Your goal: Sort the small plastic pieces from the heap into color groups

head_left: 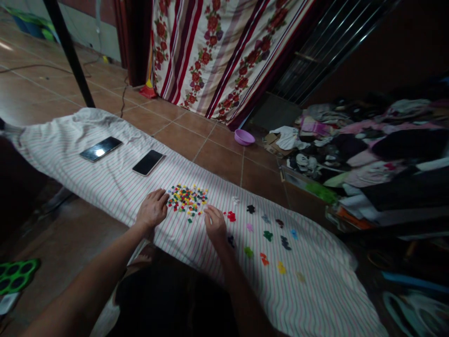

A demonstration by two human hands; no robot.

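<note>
A heap of small coloured plastic pieces [187, 200], in yellow, red, green and blue, lies on a striped white cloth [315, 299]. My left hand [152, 209] rests palm down at the heap's left edge, its fingers reaching toward the pieces. My right hand [215, 223] sits at the right edge, fingertips by the pieces, and anything small under them is hidden. Beyond it, small sorted clusters spread across the cloth, including red pieces [230, 216], black pieces [250, 209] and green pieces [268, 236]. Two smartphones [101, 149] [148, 162] lie farther left on the cloth.
Brown floor tiles [217, 159] border the cloth's far side, with a purple plastic bowl [244, 137] on them. A large pile of clothes [368, 150] fills the right side. A floral curtain [213, 56] hangs behind, and a black pole [70, 51] stands at the left.
</note>
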